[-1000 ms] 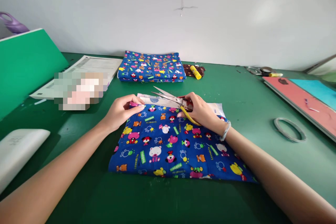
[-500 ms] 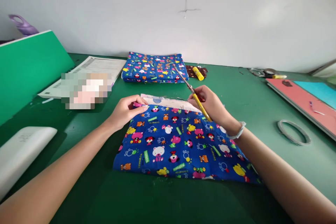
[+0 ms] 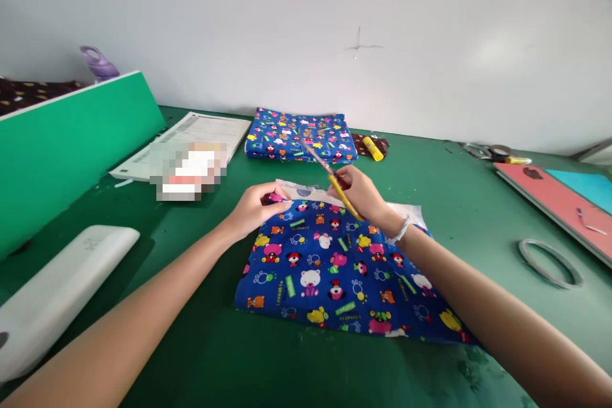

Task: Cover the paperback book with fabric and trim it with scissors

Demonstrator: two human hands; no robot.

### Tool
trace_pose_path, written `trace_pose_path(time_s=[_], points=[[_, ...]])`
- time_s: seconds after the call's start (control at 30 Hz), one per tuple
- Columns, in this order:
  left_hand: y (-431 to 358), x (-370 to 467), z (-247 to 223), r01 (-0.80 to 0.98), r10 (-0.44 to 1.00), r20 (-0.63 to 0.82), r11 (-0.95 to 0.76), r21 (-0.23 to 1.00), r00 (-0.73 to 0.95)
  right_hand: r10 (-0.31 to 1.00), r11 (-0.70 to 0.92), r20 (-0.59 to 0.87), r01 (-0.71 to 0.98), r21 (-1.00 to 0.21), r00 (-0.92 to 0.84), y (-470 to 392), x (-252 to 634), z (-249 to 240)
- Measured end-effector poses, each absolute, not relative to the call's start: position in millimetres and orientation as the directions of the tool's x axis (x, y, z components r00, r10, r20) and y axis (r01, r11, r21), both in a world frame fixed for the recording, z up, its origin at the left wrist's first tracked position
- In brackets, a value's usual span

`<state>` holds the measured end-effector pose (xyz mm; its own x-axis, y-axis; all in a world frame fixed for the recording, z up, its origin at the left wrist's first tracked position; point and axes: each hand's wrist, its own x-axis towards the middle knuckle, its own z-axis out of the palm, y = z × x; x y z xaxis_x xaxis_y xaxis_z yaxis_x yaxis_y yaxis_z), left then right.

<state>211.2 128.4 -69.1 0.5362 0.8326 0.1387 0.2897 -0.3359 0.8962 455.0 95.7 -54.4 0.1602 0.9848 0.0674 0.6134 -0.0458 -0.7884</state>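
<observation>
One left grip (image 3: 253, 210) pinches blue cloth (image 3: 329, 261); right grip (image 3: 362, 194) holds scissors (image 3: 345, 196), blades (image 3: 319, 158) forward of it, apparently closed.

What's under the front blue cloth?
A pale printed piece shows past the far edge of the front cloth, green table around. How far it runs beneath is covered.

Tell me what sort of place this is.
Probably a sewing or craft workspace: yellow-handled metal scissors in the right hand, spread blue cartoon-print cloth at the left hand, and a folded stack of similar blue cloth behind on the green table.
</observation>
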Motion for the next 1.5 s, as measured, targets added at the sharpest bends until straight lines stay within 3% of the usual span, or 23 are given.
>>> trace_pose_path(time_s=[0.1, 0.27, 0.37, 0.5, 0.73, 0.9, 1.0, 1.13, 1.23, 1.3, 1.4, 1.5], points=[[127.5, 211.5, -68.9, 0.286, 0.834, 0.14, -0.334, 0.898, 0.534, 0.978, -0.059, 0.056, 0.528, -0.847, 0.199, 104.1, 471.4, -49.2], [127.1, 212.2, -68.1, 0.3, 0.84, 0.142, -0.338, 0.892, 0.524, 0.996, 0.068, 0.035, 0.45, -0.89, -0.079, 96.4, 458.2, -36.7], [127.8, 212.7, -68.4, 0.304, 0.839, 0.136, -0.336, 0.891, 0.527, 0.99, 0.085, 0.011, 0.518, -0.851, -0.143, 91.7, 434.3, -38.9], [128.9, 212.9, -69.7, 0.304, 0.841, 0.139, -0.337, 0.891, 0.523, 0.993, 0.122, 0.089, 0.637, -0.761, -0.084, 97.1, 420.3, -47.8], [129.1, 211.6, -70.1, 0.327, 0.844, 0.122, -0.33, 0.886, 0.522, 0.978, 0.018, 0.145, 0.635, -0.772, 0.149, 109.5, 460.1, -51.7], [128.9, 212.2, -69.7, 0.344, 0.849, 0.121, -0.334, 0.878, 0.514, 0.996, 0.047, 0.001, 0.519, -0.854, -0.087, 94.0, 465.3, -42.7], [129.0, 212.9, -68.8, 0.341, 0.849, 0.127, -0.337, 0.878, 0.513, 0.983, 0.076, -0.045, 0.618, -0.782, -0.178, 87.8, 454.5, -41.4], [129.1, 212.9, -68.2, 0.349, 0.847, 0.126, -0.343, 0.872, 0.517, 0.995, 0.098, 0.081, 0.783, -0.614, -0.06, 96.0, 454.2, -48.3], [129.3, 212.4, -68.9, 0.353, 0.849, 0.123, -0.34, 0.872, 0.515, 0.974, 0.013, 0.184, 0.785, -0.619, 0.129, 104.7, 467.6, -48.8], [129.4, 212.1, -69.5, 0.345, 0.847, 0.12, -0.335, 0.877, 0.518, 0.983, -0.014, 0.125, 0.731, -0.683, 0.135, 106.8, 475.5, -45.4], [129.4, 212.0, -69.7, 0.342, 0.848, 0.115, -0.329, 0.88, 0.518, 0.988, 0.002, -0.096, 0.634, -0.773, -0.121, 105.8, 477.2, -40.5], [129.3, 212.2, -69.1, 0.346, 0.85, 0.11, -0.324, 0.88, 0.516, 0.986, 0.059, -0.058, 0.66, -0.749, -0.154, 106.6, 469.7, -40.2]])
